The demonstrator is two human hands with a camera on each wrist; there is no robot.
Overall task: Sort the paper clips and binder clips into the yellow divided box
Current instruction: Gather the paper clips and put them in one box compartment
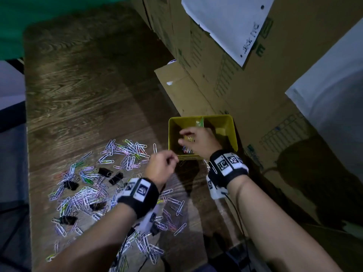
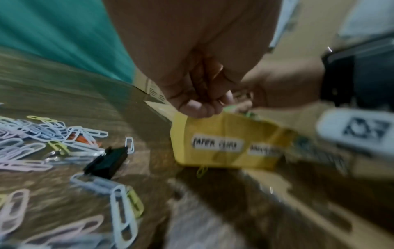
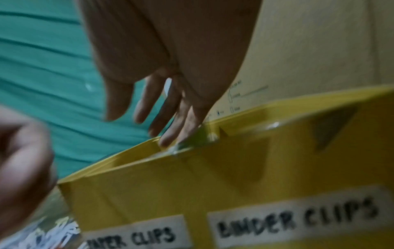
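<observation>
The yellow divided box (image 1: 228, 132) stands at the table's right, labelled "PAPER CLIPS" on the left half and "BINDER CLIPS" on the right (image 3: 149, 185). My right hand (image 1: 196, 141) hovers over the left compartment with straight, spread fingers (image 3: 162, 107). A few paper clips (image 1: 187, 150) lie under it. My left hand (image 1: 163, 165) is curled into a fist (image 2: 200, 94) by the box's front left corner; no clip shows in it. Many pastel paper clips (image 1: 88, 193) and several black binder clips (image 1: 115, 177) are scattered to the left.
Stacked cardboard boxes (image 1: 235, 85) with white sheets rise right behind the yellow box. One yellow clip (image 2: 201, 171) lies against the box's front wall. Green cloth (image 1: 29, 16) hangs beyond the wooden table's (image 1: 88, 85) far edge. Wrist cables trail toward me.
</observation>
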